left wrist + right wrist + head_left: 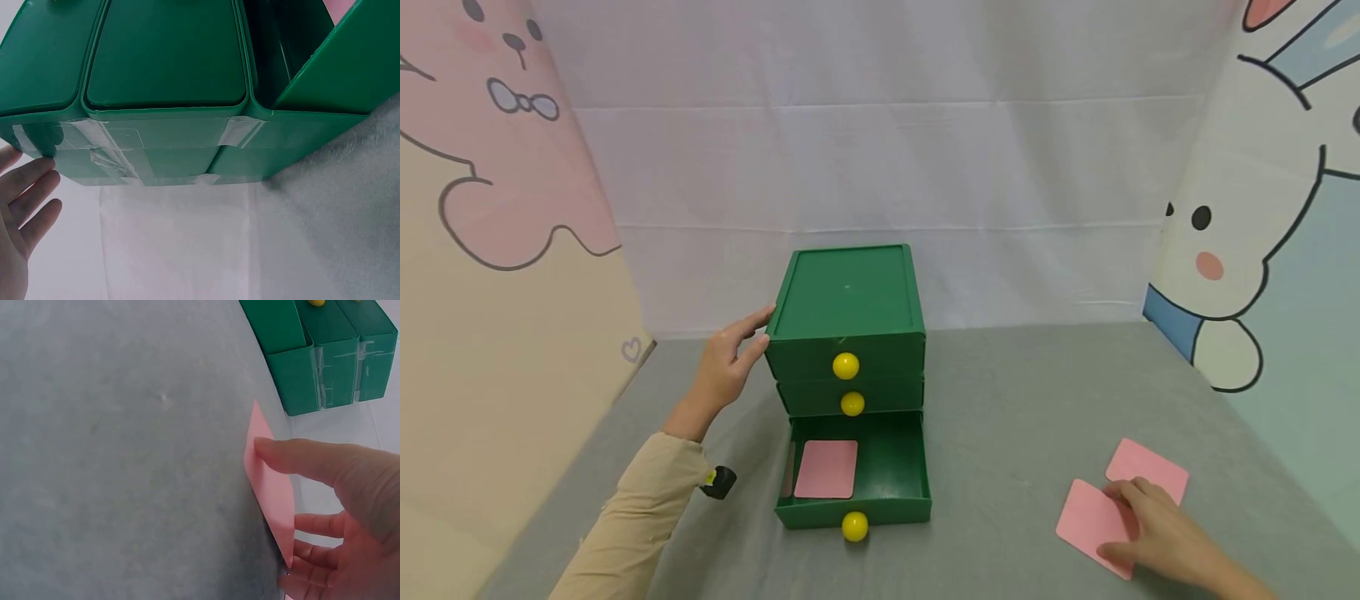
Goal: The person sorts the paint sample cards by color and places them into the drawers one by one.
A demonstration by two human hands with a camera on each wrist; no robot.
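Note:
A green three-drawer box [850, 292] with round yellow knobs stands on the table, its bottom drawer [895, 467] pulled out. Inside that drawer, toward the left, lies a pink square card [826, 469]. My left hand [722, 367] rests its extended fingertips against the box's upper left side; the left wrist view shows these fingers [40, 219] nearly straight. Over at the right, my right hand [1161, 533] grips a second pink card [1093, 521] between thumb and fingers at opposite edges. A third pink card [1150, 467] lies just behind it, partly covered by the hand.
Grey cloth covers the table [1000, 417]. A white curtain [887, 150] hangs behind the box, with cartoon-printed panels [512, 250] on both sides. Clear tape [112, 150] runs along the box's side. A small black device [718, 482] sits at the left wrist.

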